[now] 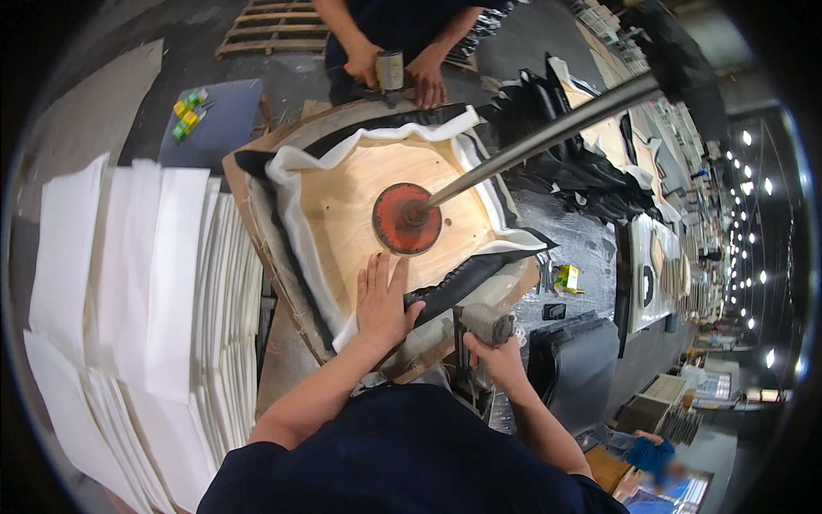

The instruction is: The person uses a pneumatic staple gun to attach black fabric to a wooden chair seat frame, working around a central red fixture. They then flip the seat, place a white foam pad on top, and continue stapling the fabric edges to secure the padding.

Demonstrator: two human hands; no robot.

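Left fingers (382, 283): open, laid flat on the wooden panel, thumb at the black cover's edge
Right fingers (490, 354): closed round a grey hand tool (490, 325)
Wooden panel (342, 201): under the left fingers and stretching beyond them
Black cover (449, 287): around the panel, its near edge between both hands' fingers
White padding (293, 184): showing between cover and panel
Red disc (388, 214): on the panel, just past the left fingertips
Metal rod (548, 139): slanting from the disc, up and rightward
Co-worker's hands (426, 77): across the panel from the left fingers, one gripping a yellowish tool (390, 73)
White sheets (175, 283): stacked left of the left fingers
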